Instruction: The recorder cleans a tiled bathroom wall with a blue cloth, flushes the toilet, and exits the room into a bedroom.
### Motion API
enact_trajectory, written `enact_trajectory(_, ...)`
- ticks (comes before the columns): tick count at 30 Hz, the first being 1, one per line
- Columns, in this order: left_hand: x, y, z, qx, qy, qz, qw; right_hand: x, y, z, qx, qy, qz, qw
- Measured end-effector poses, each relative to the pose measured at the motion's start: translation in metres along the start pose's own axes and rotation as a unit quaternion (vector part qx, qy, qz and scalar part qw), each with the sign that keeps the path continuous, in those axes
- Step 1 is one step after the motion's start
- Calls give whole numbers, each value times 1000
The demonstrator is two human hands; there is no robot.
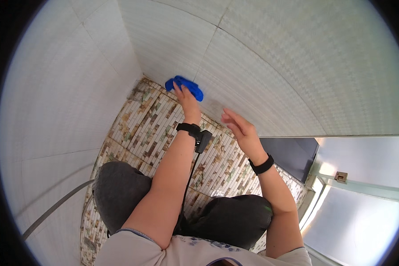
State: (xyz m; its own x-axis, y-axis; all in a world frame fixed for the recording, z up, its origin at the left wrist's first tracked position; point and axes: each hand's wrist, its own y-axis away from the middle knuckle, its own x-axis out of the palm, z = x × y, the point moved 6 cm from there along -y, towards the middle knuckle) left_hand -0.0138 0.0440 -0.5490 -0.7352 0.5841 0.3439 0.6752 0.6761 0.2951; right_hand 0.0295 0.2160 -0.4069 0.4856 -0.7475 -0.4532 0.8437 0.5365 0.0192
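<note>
My left hand [189,101] reaches forward with its fingers on a bunched blue cloth [192,87]. The cloth lies against the foot of the pale tiled wall [252,63], close to the corner and just above the floor. Off to the right, my right hand [242,129] is raised near the same wall. It holds nothing; its fingers are slightly bent and the thumb stands apart. Whether its fingertips touch the wall, I cannot tell.
Mosaic-patterned tiles cover the floor [173,133] between my bent knees. A grey hose [58,207] runs along the left wall [63,99]. On the right are a dark panel [289,156] and a frosted window [355,222]. A black cable [190,179] hangs from my left wrist device.
</note>
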Motion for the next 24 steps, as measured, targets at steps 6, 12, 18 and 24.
enact_trajectory(6,36,68,99,-213,119,-15,970,-33,70,-69,155,-36,2,987)
enact_trajectory(12,76,188,224,-391,169,90,900,-50,95,-68,176,-58,-46,982)
enact_trajectory(18,106,206,148,-412,270,120,862,-85,123,-73,207,-53,-104,971)
enact_trajectory(24,45,77,65,-123,135,16,983,-68,101,-72,168,-97,-88,977)
